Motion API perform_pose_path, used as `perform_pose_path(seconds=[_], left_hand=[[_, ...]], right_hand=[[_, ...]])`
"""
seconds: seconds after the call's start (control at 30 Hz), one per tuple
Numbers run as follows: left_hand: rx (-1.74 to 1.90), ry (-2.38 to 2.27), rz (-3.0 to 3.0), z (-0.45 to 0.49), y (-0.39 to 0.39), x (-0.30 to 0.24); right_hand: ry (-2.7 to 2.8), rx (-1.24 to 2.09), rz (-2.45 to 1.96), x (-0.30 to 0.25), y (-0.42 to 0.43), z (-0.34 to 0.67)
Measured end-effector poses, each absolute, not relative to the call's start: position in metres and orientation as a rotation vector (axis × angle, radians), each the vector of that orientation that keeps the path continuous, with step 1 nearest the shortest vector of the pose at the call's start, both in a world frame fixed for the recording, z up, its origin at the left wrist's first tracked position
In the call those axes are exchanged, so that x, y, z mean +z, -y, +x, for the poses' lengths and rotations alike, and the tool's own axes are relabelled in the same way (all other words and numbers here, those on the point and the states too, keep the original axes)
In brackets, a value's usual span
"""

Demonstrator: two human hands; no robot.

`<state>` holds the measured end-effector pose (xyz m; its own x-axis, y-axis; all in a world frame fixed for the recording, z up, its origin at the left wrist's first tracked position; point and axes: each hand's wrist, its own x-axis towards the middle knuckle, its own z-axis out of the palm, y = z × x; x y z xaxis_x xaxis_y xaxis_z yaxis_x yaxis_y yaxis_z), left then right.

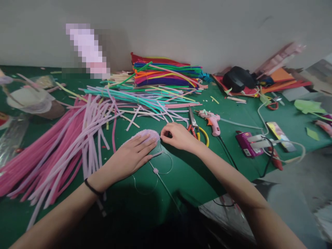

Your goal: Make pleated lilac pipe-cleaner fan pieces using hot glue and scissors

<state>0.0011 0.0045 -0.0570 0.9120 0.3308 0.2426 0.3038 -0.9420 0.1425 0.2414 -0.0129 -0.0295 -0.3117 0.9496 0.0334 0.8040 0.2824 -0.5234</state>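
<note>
My left hand lies flat, fingers stretched out, pressing a pale pink fuzzy pipe-cleaner petal shape onto the green table. My right hand is closed in a pinch at the petal's right tip; what it pinches is too small to name. Thin wire loops with a small pink bead lie just below the hands.
Heaps of pink pipe cleaners lie left, coloured ones at the back. Pliers with yellow handles, a pink glue gun, a purple device with cables and felt sheets sit on the right. The table edge runs near right.
</note>
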Motion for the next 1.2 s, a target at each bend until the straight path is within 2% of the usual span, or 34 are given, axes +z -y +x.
perform_pose_path(seconds=[0.27,0.7,1.2], left_hand=[[0.426,-0.511,2.959,0.003,-0.004,-0.058],[0.504,-0.465,2.988,0.003,-0.004,-0.058],[0.512,-0.483,2.902,0.002,-0.005,-0.061]], right_hand=[[2.112,0.584,-1.642,-0.034,0.018,0.236],[2.345,-0.074,-1.751,-0.032,0.047,0.210],[2.450,-0.054,-1.657,-0.023,0.054,0.212]])
